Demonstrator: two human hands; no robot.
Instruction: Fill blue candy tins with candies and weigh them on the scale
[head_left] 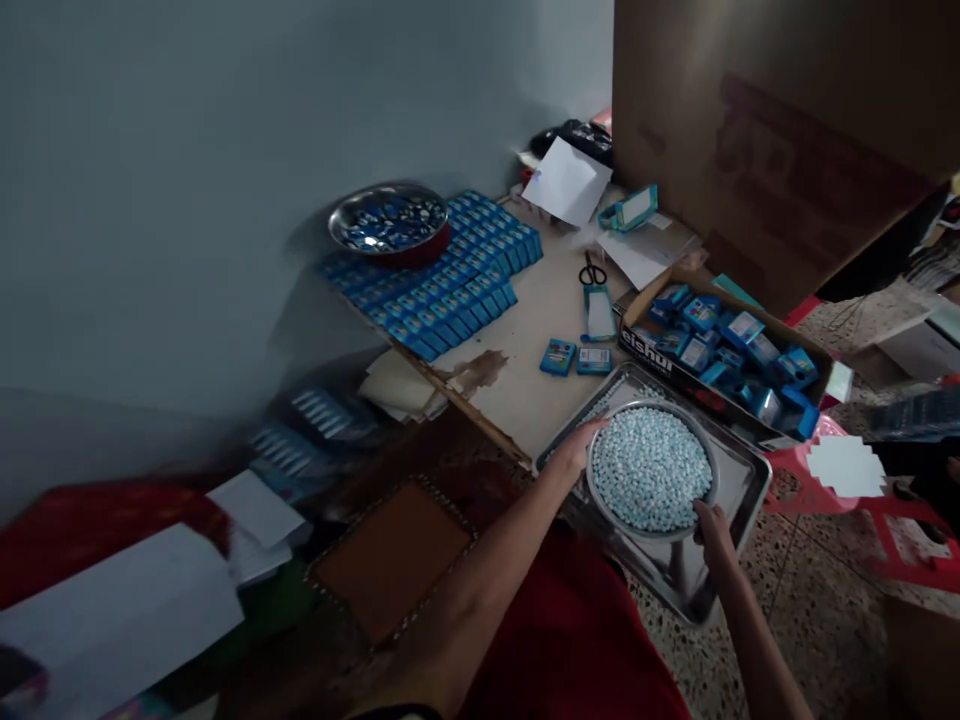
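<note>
Gripping opposite sides, left hand (579, 446) and right hand (715, 535) likely keep the round silver metal bowl (713, 470) level.

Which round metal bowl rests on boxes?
The red-sided bowl, by the wall, atop blue boxes. The other bowl, holding pale pellets, is in the left hand and right hand.

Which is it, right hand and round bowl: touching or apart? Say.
Touching. The head view shows the right hand holding the round bowl at its rim.
</note>
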